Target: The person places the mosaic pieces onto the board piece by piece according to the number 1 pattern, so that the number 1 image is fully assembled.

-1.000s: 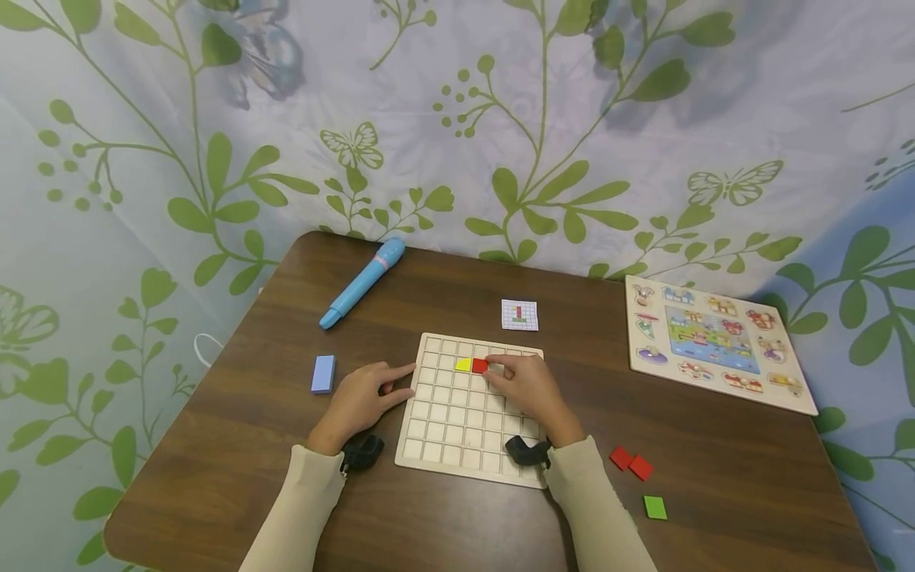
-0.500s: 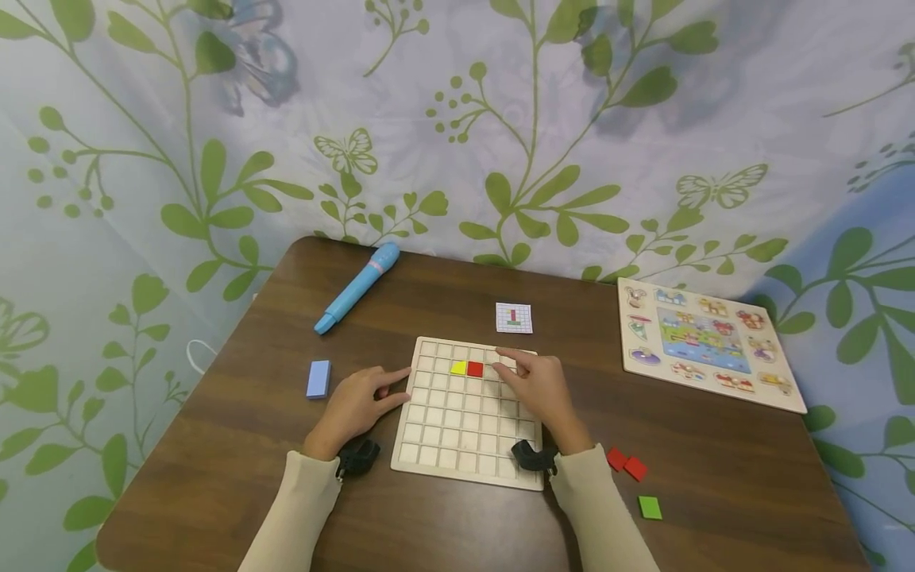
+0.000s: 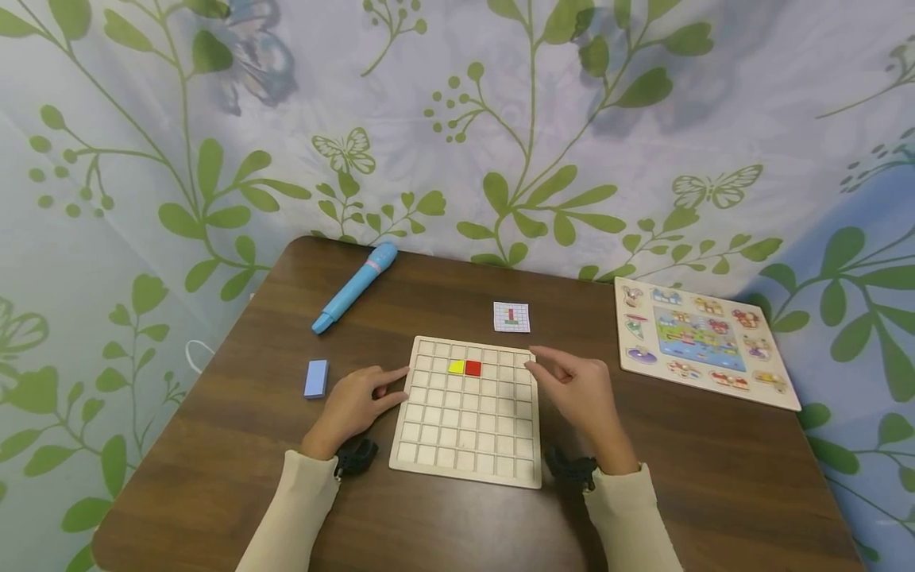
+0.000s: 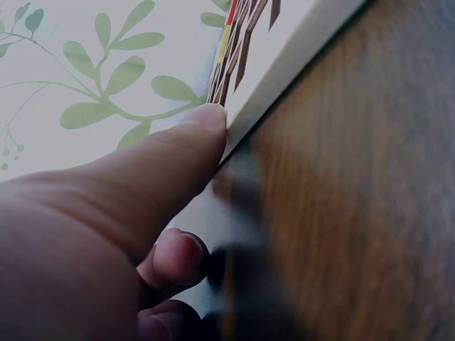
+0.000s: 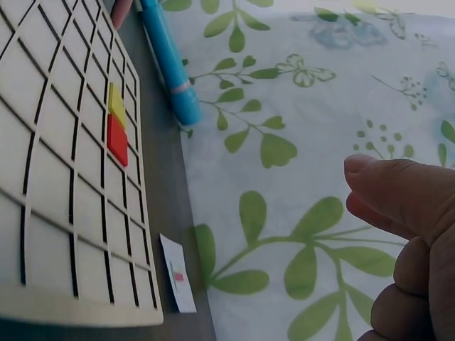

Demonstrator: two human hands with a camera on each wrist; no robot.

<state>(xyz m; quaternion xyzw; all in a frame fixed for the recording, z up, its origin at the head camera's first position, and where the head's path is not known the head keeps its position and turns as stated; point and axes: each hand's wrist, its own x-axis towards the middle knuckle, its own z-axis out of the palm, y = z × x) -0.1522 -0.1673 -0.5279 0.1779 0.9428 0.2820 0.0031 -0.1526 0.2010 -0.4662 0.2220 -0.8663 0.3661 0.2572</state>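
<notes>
A pale wooden grid board [image 3: 457, 429] lies on the brown table. In its upper rows sit a yellow piece with a rounded corner [image 3: 456, 366] and, right beside it, a red square tile [image 3: 473, 368]. My left hand [image 3: 355, 405] touches the board's left edge with extended thumb and index finger; in the left wrist view one fingertip [image 4: 206, 117] meets the side of the board. Off the board's upper right edge, my right hand [image 3: 582, 397] hovers with thumb and index finger extended and apart, holding nothing. The right wrist view also shows the red tile [image 5: 116, 140].
Behind the board lies a small printed grid card [image 3: 511, 317]. A blue block [image 3: 316, 380] and a blue toy microphone [image 3: 353, 290] lie to the left. A picture puzzle board [image 3: 649, 330] lies at the back right. My right forearm covers part of the table's right side.
My right hand has let go of the red tile and moved right, off the board. Its sleeve now hides the loose red and green tiles. The left hand stays at the board's edge.
</notes>
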